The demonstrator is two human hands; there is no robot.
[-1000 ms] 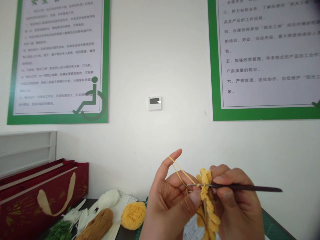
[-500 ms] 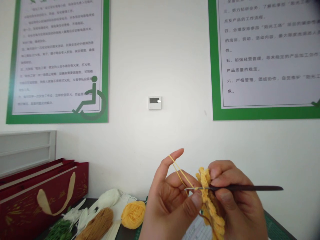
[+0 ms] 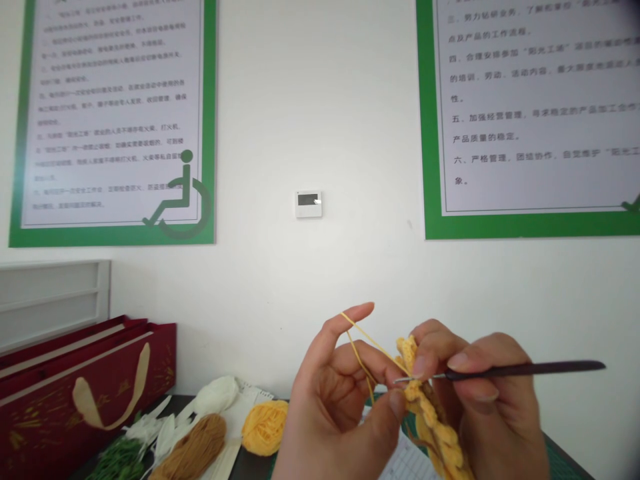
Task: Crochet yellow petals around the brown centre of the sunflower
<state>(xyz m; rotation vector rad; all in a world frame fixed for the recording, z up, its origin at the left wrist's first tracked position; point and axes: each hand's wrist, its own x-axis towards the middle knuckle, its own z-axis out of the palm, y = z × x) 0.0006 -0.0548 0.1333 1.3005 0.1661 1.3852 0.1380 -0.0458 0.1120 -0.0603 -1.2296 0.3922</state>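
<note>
Yellow yarn loops over the raised index finger of my left hand, whose thumb and other fingers pinch the edge of a yellow crocheted piece. My right hand grips a crochet hook by its dark handle. The hook's thin metal tip points left and lies at the top of the stitches, beside my left thumb. Part of the crocheted piece is hidden behind my right fingers, and some brown yarn shows along it.
A yellow yarn ball, a brown skein, white yarn and green strands lie at the lower left. Beside them stand red gift bags. A green mat and printed paper show beneath my hands.
The hook has shifted right, and its tip has moved out from the far side of the stitches. My right hand has moved right, its index finger now raised along the handle.
</note>
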